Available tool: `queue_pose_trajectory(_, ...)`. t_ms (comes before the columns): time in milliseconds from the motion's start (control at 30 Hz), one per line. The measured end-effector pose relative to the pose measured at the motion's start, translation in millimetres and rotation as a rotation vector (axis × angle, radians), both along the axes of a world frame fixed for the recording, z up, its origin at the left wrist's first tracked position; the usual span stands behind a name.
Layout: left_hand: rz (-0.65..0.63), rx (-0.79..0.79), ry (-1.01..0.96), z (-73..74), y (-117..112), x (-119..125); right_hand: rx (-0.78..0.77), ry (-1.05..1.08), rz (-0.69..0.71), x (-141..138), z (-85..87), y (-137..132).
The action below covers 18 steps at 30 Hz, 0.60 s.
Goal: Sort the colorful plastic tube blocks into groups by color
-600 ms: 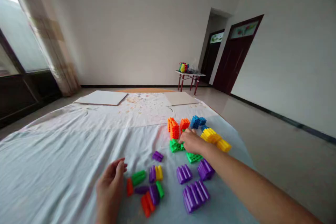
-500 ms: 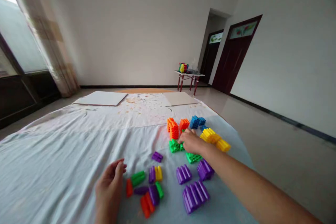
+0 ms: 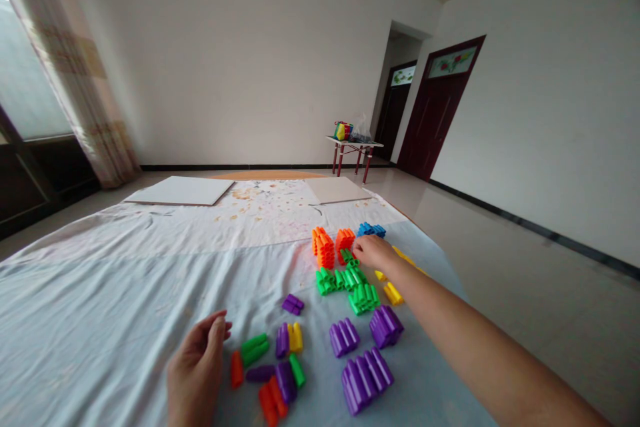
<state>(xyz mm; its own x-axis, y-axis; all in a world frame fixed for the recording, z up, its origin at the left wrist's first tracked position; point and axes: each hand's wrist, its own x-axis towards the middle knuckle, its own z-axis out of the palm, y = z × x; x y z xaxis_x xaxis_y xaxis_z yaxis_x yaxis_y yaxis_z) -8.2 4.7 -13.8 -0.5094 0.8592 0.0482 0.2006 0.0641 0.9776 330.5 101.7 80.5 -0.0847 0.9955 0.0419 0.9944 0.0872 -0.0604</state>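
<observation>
My right hand (image 3: 374,250) reaches to the far blocks, fingers bent in and closed beside a small green block (image 3: 350,257); whatever they hold, if anything, is hidden. Orange ribbed blocks (image 3: 323,247) stand left of it, blue blocks (image 3: 371,229) just behind it. Nearer lie more green blocks (image 3: 364,298), and yellow blocks (image 3: 393,293) are partly covered by my forearm. My left hand (image 3: 197,360) hovers over the cloth at lower left, loosely curled, with nothing visible in it. Closest to it are a red piece (image 3: 237,369) and a green piece (image 3: 255,349).
Purple ribbed blocks (image 3: 367,380) sit at the near right. Loose purple, yellow and red pieces (image 3: 273,400) lie at the near middle. Two flat boards, one white (image 3: 180,191) and one beige (image 3: 336,189), rest at the far end of the cloth (image 3: 125,300). A small side table (image 3: 355,143) stands beyond.
My right hand has moved a little right and away, from over the green blocks toward the blue ones, uncovering green blocks. My left hand keeps its curled pose. The view has shifted slightly.
</observation>
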Motion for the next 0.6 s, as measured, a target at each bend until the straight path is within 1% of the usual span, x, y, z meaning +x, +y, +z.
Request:
queue_pose_trajectory(167,0.01,-0.014,-0.017,5.2,-1.8,2.9,-0.033,0.0,-0.087,-7.6,-12.3,6.3)
queue_pose_trajectory(300,0.016,-0.02,-0.015,12.8,-4.9,6.1,-0.066,0.0,-0.098,-9.0,-17.0,9.1)
queue_pose_trajectory(367,0.022,-0.023,-0.011,14.4,-5.4,6.2,-0.077,0.009,-0.097,-8.1,-17.1,9.1)
queue_pose_trajectory(467,0.021,-0.022,-0.013,12.5,-4.3,4.6,-0.056,0.038,-0.096,-4.7,-13.8,4.6)
queue_pose_trajectory(600,0.015,-0.022,-0.011,8.9,-1.8,3.1,0.008,0.081,-0.091,2.3,-9.6,-12.5)
